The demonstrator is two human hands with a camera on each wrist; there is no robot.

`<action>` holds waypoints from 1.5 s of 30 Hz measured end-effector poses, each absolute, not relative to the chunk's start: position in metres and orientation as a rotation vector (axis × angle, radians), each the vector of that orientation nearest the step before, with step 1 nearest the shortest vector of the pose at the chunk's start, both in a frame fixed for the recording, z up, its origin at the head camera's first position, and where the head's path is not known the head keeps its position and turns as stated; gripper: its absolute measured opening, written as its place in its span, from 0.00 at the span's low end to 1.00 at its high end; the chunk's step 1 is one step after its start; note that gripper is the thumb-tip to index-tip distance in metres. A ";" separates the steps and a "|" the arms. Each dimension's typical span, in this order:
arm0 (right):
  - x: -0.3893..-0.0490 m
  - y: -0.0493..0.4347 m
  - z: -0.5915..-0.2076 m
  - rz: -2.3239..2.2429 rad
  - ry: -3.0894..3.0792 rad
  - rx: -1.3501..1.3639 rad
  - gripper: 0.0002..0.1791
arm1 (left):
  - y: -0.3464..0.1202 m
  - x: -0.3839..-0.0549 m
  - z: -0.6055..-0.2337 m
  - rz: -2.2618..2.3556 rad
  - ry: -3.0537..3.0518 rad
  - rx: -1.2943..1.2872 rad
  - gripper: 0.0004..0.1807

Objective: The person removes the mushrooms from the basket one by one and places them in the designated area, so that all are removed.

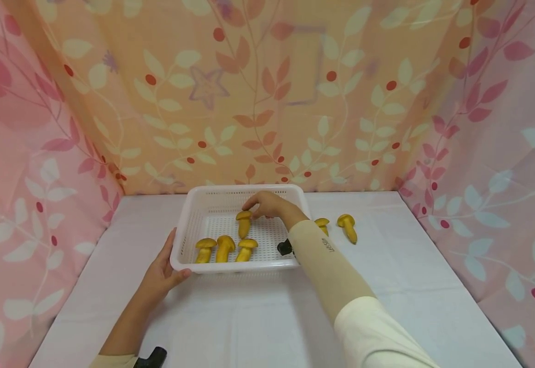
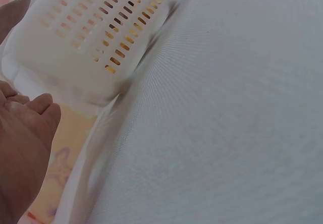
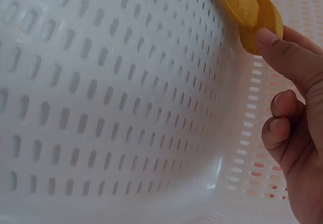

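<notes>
While your left hand (image 1: 159,276) lies flat against the near left corner of the white basket (image 1: 189,204), fingers straight, your right hand (image 1: 267,204) reaches inside and pinches the cap of a yellow mushroom (image 1: 243,223). Three more mushrooms (image 1: 224,249) lie in a row along the basket's near wall. Two others (image 1: 348,226) sit on the table (image 1: 249,317), just right of the basket.
</notes>
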State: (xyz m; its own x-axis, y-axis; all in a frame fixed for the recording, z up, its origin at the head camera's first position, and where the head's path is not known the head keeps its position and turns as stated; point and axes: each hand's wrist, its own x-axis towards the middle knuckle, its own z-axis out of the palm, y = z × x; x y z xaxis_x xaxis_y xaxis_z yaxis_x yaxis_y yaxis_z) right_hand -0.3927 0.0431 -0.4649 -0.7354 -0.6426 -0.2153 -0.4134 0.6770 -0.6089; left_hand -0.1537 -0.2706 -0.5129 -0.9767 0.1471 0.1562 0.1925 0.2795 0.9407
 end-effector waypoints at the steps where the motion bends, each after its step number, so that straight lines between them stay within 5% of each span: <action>1: -0.392 0.043 -0.464 -0.748 2.486 -0.839 0.21 | -0.271 -0.154 -0.512 -1.830 -2.481 -0.334 0.58; 25: -0.395 0.036 -0.460 -0.877 2.579 -0.948 0.10 | -0.271 -0.158 -0.517 -1.946 -2.382 -0.425 0.59; 45: -0.372 0.050 -0.400 -1.002 2.701 -1.136 0.12 | -0.269 -0.154 -0.514 -1.938 -2.401 -0.374 0.58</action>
